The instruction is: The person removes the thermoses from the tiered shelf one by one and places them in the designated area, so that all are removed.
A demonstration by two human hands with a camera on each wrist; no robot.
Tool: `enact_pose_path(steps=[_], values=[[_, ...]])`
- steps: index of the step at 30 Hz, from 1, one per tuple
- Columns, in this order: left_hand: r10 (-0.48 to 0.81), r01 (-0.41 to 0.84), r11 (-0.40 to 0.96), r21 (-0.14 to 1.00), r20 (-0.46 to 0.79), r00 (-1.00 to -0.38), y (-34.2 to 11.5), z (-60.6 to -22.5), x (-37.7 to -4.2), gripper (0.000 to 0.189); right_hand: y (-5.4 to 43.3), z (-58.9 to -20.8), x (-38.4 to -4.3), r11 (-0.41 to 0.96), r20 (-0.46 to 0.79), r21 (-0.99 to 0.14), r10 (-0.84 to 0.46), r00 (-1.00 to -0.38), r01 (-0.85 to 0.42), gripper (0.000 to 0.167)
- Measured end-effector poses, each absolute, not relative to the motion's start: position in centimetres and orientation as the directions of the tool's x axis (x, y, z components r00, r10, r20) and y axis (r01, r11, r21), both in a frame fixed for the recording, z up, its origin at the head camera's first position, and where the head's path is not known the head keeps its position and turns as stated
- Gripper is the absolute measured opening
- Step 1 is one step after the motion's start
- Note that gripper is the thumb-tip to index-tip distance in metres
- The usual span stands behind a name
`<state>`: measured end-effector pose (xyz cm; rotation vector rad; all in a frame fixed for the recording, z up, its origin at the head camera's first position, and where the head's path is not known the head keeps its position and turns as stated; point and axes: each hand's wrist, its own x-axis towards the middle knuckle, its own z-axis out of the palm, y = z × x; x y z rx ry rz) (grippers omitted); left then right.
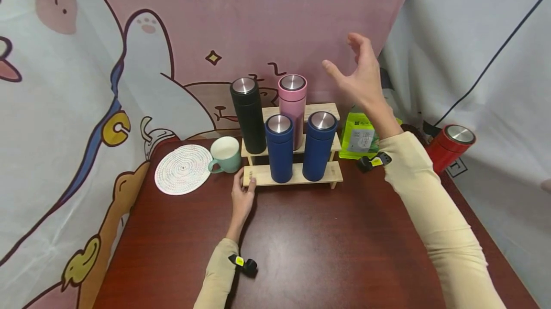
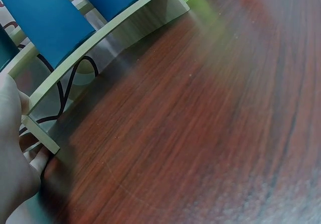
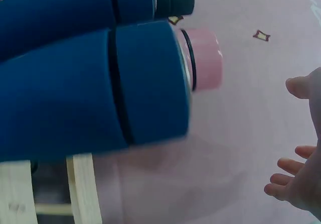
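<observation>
A tiered wooden rack (image 1: pixel 260 174) stands on the table. My left hand (image 1: pixel 243 199) grips the left end of its lowest step, thumb on top; in the left wrist view, fingers reach under the board. Two blue thermos bottles (image 1: pixel 318 148) stand on that step. Behind them rise a pink thermos (image 1: pixel 292 101) and a black-looking one (image 1: pixel 249 120), greenish in the right wrist view. Raised in the air to the right of and above the bottles, my right hand (image 1: pixel 363 82) holds nothing, its thumb spread from loosely bent fingers.
Left of the rack are a mint-green mug (image 1: pixel 227 156) and a round woven mat (image 1: pixel 182 169). A bright green packet (image 1: pixel 359 134) stands to its right. Farther right, a red thermos (image 1: pixel 452 146) is partly behind my right sleeve. Printed cloth (image 1: pixel 314 17) hangs behind the table.
</observation>
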<state>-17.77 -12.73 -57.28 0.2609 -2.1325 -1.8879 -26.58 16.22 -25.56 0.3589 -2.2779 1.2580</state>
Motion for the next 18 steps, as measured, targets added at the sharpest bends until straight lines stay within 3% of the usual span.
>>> enact_pose_path(steps=[18], values=[[-0.314,0.041,0.124,0.991,0.078,-0.946,-12.8,-57.2,-17.7,0.054,10.5,-27.2,-27.4,0.588,0.403,-0.673,-0.218,-0.889,-0.449,0.089]])
